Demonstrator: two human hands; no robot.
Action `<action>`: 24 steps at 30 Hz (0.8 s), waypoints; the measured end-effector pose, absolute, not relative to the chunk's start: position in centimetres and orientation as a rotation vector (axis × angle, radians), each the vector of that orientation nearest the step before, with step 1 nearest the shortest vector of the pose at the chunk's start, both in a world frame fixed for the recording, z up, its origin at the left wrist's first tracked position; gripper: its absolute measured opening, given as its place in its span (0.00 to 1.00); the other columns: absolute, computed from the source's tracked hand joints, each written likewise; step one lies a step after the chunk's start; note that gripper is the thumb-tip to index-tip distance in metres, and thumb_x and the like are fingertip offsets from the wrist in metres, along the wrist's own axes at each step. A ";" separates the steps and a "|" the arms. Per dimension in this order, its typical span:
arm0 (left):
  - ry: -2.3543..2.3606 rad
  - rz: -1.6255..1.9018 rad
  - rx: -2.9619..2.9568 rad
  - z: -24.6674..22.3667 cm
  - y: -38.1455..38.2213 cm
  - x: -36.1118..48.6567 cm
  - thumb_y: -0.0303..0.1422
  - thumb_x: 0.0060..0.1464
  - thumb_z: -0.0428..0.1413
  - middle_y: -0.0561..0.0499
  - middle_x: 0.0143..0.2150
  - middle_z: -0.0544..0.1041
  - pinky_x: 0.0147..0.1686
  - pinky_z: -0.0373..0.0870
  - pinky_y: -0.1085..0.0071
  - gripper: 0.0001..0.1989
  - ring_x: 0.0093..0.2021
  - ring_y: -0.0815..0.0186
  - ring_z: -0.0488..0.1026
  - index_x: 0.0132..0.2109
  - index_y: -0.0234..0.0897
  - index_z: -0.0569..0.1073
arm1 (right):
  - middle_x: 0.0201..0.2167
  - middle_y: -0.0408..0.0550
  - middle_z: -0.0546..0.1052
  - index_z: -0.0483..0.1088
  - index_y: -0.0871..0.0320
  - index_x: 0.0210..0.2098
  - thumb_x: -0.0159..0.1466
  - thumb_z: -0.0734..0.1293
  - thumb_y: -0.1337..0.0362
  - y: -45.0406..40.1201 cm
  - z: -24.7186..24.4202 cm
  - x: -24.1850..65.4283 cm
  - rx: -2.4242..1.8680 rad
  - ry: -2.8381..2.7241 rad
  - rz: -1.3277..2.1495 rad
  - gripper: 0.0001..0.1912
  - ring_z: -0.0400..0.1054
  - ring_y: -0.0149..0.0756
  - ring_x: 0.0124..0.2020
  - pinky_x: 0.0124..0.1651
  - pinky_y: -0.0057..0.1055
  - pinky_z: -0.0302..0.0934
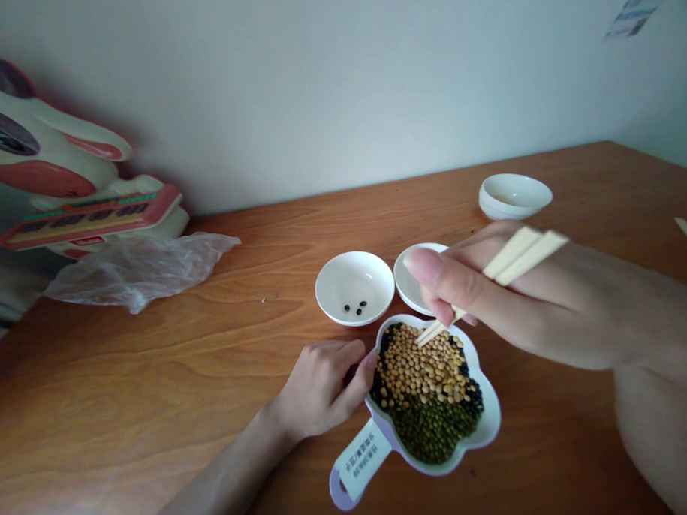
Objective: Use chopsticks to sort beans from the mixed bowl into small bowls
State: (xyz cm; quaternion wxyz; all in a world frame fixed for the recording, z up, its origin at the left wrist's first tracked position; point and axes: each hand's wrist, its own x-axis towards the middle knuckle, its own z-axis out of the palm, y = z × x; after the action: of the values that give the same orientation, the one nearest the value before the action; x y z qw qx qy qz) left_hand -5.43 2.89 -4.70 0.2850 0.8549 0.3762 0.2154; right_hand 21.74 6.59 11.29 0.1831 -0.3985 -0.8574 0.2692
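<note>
Right hand [511, 304], thumb extended, pinches straight, pale chopsticks [524, 256], tips downward among round yellow beans [404, 369], butts toward the table's [156, 384] far right corner. Left hand [325, 386], fingers curled, touches the left rim of the scalloped dish [489, 414]; whether it pinches cannot be told.

Surroundings, left side and rear.
A cow-shaped toy [52, 155] stood at far left before a pale wall [315, 93], its pink-edged keyboard [94, 219] facing out. A crumpled, see-through plastic bag [144, 270] lay just in front of it on the wooden tabletop [127, 378]. A printed label [635, 20], too blurred to read, was on the wall at upper right.
</note>
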 end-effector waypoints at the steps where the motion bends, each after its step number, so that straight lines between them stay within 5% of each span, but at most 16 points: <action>1: 1.007 0.576 2.288 -4.7 2.9 -5.4 0.38 0.80 0.45 0.55 0.28 0.69 0.31 0.59 0.68 0.20 0.28 0.68 0.66 0.34 0.40 0.62 | 0.19 0.39 0.68 0.70 0.55 0.27 0.82 0.54 0.42 6.5 11.4 21.9 -1.136 -2.429 0.738 0.35 0.61 0.29 0.20 0.27 0.37 0.48; 17: 0.995 0.565 2.272 -4.7 2.9 -5.3 0.39 0.80 0.45 0.54 0.29 0.70 0.32 0.62 0.68 0.20 0.28 0.67 0.67 0.34 0.40 0.63 | 0.23 0.42 0.72 0.67 0.55 0.27 0.83 0.52 0.45 7.2 10.6 21.1 -1.133 -2.511 0.820 0.34 0.63 0.30 0.23 0.33 0.35 0.57; 24: 1.001 0.581 2.271 -4.6 2.8 -5.3 0.39 0.79 0.45 0.54 0.28 0.69 0.31 0.60 0.68 0.21 0.27 0.68 0.66 0.34 0.40 0.62 | 0.19 0.40 0.67 0.65 0.56 0.25 0.83 0.52 0.44 7.1 10.3 21.2 -1.161 -2.531 0.784 0.36 0.59 0.28 0.20 0.28 0.34 0.53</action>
State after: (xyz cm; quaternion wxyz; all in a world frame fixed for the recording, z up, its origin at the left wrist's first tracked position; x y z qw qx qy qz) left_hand -5.31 2.80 -4.57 0.2920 0.8521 0.3755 0.2181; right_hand 21.16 7.07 10.33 0.1240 -0.3984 -0.8681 0.2688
